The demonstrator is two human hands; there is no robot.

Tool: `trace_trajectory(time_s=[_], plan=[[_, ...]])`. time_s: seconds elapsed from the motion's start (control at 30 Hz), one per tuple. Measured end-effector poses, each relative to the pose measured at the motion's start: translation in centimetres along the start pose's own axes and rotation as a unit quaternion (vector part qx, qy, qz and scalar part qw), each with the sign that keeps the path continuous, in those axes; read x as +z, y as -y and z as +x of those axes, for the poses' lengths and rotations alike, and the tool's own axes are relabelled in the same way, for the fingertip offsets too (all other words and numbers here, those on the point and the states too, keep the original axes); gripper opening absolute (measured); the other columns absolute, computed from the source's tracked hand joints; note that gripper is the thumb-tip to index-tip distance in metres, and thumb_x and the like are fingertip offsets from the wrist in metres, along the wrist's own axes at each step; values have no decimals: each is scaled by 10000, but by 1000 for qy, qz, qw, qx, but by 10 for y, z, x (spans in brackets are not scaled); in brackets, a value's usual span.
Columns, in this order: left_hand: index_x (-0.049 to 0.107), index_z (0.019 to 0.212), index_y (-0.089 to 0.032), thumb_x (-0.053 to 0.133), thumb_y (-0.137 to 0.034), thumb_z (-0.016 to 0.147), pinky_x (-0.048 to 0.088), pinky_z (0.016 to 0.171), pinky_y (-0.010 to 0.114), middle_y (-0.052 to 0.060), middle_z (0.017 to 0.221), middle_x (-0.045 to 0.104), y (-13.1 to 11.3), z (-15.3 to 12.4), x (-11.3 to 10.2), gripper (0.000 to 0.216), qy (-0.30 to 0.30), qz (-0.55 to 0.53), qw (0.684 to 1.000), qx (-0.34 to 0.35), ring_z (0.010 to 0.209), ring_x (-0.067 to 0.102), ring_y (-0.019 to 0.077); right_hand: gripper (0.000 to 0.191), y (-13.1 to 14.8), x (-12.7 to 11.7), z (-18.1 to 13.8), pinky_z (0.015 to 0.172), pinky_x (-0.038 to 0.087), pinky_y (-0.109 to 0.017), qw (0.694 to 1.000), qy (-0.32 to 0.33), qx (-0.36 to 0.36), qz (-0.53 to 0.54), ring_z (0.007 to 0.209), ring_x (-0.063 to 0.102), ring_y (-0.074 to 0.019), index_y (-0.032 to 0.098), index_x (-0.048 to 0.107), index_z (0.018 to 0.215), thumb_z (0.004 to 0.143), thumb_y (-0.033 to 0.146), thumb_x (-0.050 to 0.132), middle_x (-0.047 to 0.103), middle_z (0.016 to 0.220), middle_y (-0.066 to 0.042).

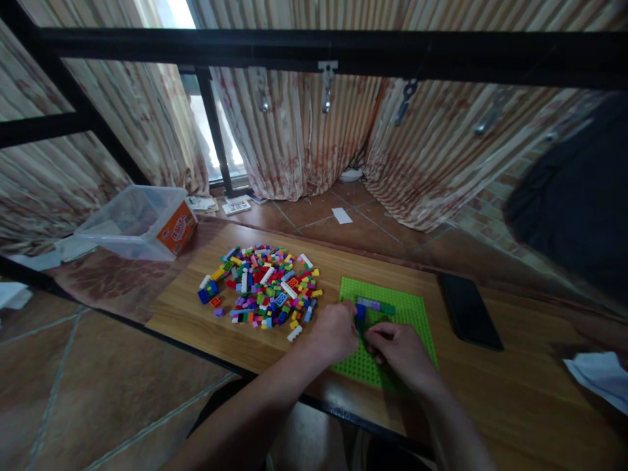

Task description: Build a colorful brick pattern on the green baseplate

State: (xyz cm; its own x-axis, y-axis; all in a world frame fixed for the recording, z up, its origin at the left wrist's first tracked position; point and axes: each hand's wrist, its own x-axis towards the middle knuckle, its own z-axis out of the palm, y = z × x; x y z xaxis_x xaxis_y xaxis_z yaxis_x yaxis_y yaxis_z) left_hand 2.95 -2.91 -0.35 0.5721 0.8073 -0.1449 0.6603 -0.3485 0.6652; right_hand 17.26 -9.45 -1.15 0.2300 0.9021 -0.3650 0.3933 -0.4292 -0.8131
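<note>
A bright green baseplate (405,301) lies on the wooden table. Along its upper part runs a row of toy bricks (375,305) in grey-blue, purple and green, with a blue brick (361,313) just below the row's left end. My left hand (336,332) rests over the plate's left side, fingers curled closed beside the blue brick; whatever they hold is hidden. Over the plate's middle, my right hand (405,353) has its thumb and fingers pinched together low over the studs. Anything in that pinch is too small and dark to name.
Left of the plate spreads a pile of loose coloured bricks (267,288). A black phone (470,311) lies to the right, with crumpled white paper (601,376) farther right. A clear plastic bin (130,222) with an orange label stands at the left. A dark metal bar (294,49) crosses above.
</note>
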Motion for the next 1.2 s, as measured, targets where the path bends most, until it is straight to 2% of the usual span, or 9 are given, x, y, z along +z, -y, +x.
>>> trace_trajectory(time_s=[0.13, 0.23, 0.37, 0.5, 0.67, 0.77, 0.87, 1.03, 1.2], plan=[[660, 1071, -139, 536, -98, 726, 528, 708, 289, 76, 792, 728, 2, 0, -5, 368, 14, -22, 1000, 16, 777, 685, 218, 300, 0, -2, -1, 406, 339, -226, 1000, 10, 19, 4, 425, 513, -113, 168, 658, 721, 758, 442, 539, 597, 562, 7], [668, 1062, -151, 538, -128, 758, 522, 710, 277, 72, 841, 731, 7, 2, -14, 332, -11, -42, 999, 25, 779, 678, 201, 329, 0, -6, 0, 418, 352, -234, 1000, -21, 9, -3, 420, 502, -113, 160, 680, 781, 765, 461, 549, 585, 544, 9], [669, 987, -145, 513, -124, 786, 496, 684, 237, 41, 802, 716, 20, 8, -31, 255, -68, -109, 991, 40, 744, 659, 164, 361, -2, -14, 3, 468, 394, -249, 991, -131, -18, 13, 458, 518, -122, 142, 700, 812, 742, 481, 598, 609, 559, -15], [660, 898, -137, 483, -121, 805, 457, 624, 213, 23, 744, 686, 30, 13, -42, 201, -120, -157, 979, 57, 690, 626, 141, 405, -6, -20, 6, 496, 426, -273, 964, -259, -21, 61, 498, 552, -150, 129, 699, 819, 705, 510, 625, 644, 605, -45], [665, 902, -143, 480, -131, 814, 456, 637, 216, 22, 754, 685, 25, 10, -38, 205, -110, -150, 980, 67, 698, 623, 141, 379, -13, -32, 7, 652, 483, -341, 942, -333, -47, 3, 696, 650, -227, 138, 711, 870, 735, 471, 592, 720, 788, -110], [669, 984, -152, 493, -149, 818, 479, 685, 234, 39, 831, 708, 18, 8, -30, 242, -87, -120, 988, 51, 752, 648, 156, 379, -17, -38, 9, 696, 485, -366, 936, -343, -44, -70, 746, 656, -246, 142, 716, 909, 757, 442, 543, 726, 836, -122], [651, 1062, -157, 499, -167, 829, 499, 730, 254, 59, 924, 720, 12, 8, -22, 278, -65, -89, 993, 39, 795, 661, 166, 405, -20, -38, 12, 740, 493, -385, 940, -310, -47, -134, 787, 659, -248, 135, 697, 1016, 783, 383, 479, 722, 938, -133], [568, 1239, -174, 514, -176, 826, 519, 798, 282, 75, 1095, 704, 3, 11, -11, 417, -38, -59, 997, 15, 854, 673, 181, 455, -23, -27, 15, 901, 474, -425, 940, -261, -94, -200, 1010, 628, -258, 139, 630, 1178, 805, 265, 403, 676, 1114, -138], [507, 1321, -152, 513, -183, 828, 524, 846, 299, 103, 1145, 690, -4, 13, -4, 494, -38, -72, 997, -1, 935, 677, 199, 460, -22, -16, 17, 962, 449, -455, 931, -245, -127, -238, 1059, 595, -272, 111, 603, 1210, 812, 229, 405, 645, 1166, -157]])
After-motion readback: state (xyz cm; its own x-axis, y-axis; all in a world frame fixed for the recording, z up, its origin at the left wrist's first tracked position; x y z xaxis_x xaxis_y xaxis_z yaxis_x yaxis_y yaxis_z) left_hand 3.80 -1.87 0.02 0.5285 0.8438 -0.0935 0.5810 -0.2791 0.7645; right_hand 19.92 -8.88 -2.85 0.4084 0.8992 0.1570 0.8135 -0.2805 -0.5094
